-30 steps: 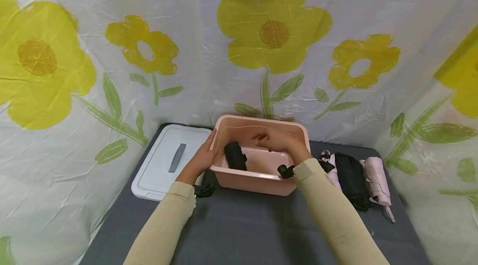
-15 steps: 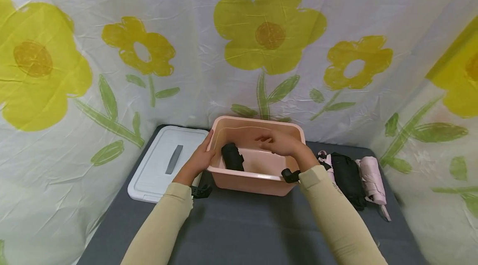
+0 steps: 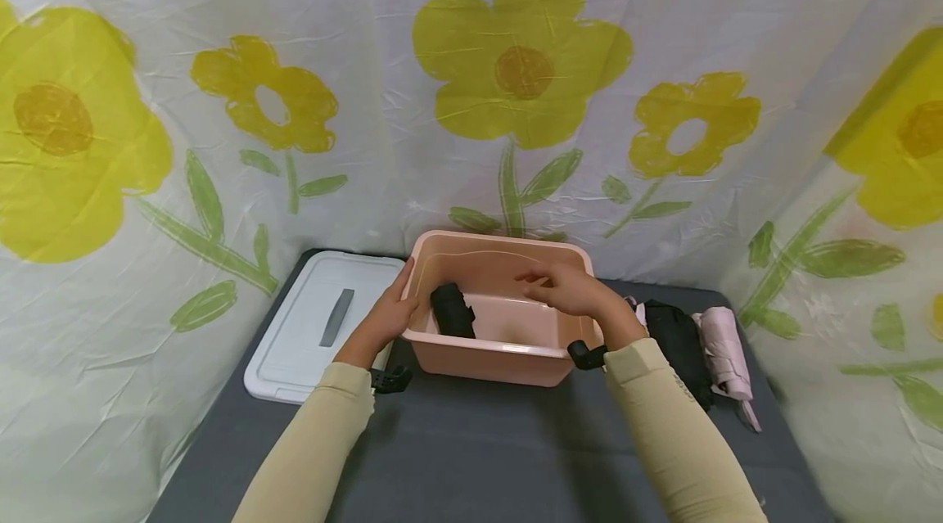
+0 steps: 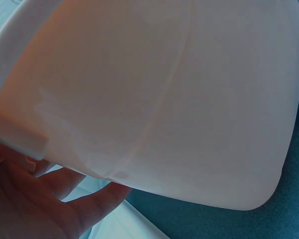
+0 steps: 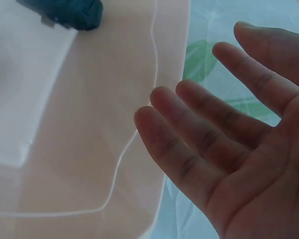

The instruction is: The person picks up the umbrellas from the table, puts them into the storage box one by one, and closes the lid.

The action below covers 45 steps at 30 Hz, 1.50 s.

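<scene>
Gripping one bin (image 3: 486, 361), one black bundle (image 3: 451, 312) inside, is the left hand (image 3: 386, 317); the right hand (image 3: 570, 291) hangs relaxed.

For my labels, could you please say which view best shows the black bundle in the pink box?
The head view: the black bundle is mostly visible inside the pink box. The right wrist view shows only part of it; the left wrist view, none.

A small screened-off nook, this: a pale curtain (image 3: 383, 97) printed with big yellow flowers (image 3: 523, 73) closes off the back and both sides, hemming in a dark grey table (image 3: 471, 449)! Home or studio? Can't tell.
</scene>
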Each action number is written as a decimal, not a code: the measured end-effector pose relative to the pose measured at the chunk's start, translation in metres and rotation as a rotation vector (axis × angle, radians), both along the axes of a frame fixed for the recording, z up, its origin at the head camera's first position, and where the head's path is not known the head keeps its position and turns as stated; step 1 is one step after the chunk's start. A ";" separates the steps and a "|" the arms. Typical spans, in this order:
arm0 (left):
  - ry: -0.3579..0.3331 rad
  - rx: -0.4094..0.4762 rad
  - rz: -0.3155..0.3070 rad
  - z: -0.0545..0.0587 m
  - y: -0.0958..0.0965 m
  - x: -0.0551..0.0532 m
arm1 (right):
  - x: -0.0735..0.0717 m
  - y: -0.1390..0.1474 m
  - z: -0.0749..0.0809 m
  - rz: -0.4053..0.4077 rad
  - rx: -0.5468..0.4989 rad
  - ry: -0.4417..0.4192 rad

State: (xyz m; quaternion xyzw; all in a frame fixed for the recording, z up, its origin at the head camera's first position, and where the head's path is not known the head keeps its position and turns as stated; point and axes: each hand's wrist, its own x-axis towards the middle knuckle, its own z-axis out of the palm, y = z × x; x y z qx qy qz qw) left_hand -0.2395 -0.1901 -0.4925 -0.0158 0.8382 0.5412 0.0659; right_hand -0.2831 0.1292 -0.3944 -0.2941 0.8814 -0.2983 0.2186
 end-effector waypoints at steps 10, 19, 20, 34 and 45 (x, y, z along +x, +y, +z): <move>0.002 0.001 -0.014 0.000 -0.001 0.000 | 0.006 0.015 0.000 -0.035 -0.027 -0.025; -0.010 0.006 -0.017 -0.004 -0.002 -0.002 | 0.015 0.027 0.004 -0.071 -0.020 0.059; -0.007 0.005 -0.017 -0.004 -0.002 -0.001 | 0.015 0.029 0.003 -0.079 -0.022 0.061; 0.004 0.001 -0.017 0.000 -0.001 -0.002 | 0.023 0.051 0.003 -0.118 -0.049 0.124; 0.008 -0.002 -0.024 0.002 0.000 0.001 | 0.025 0.069 -0.005 -0.177 -0.043 0.182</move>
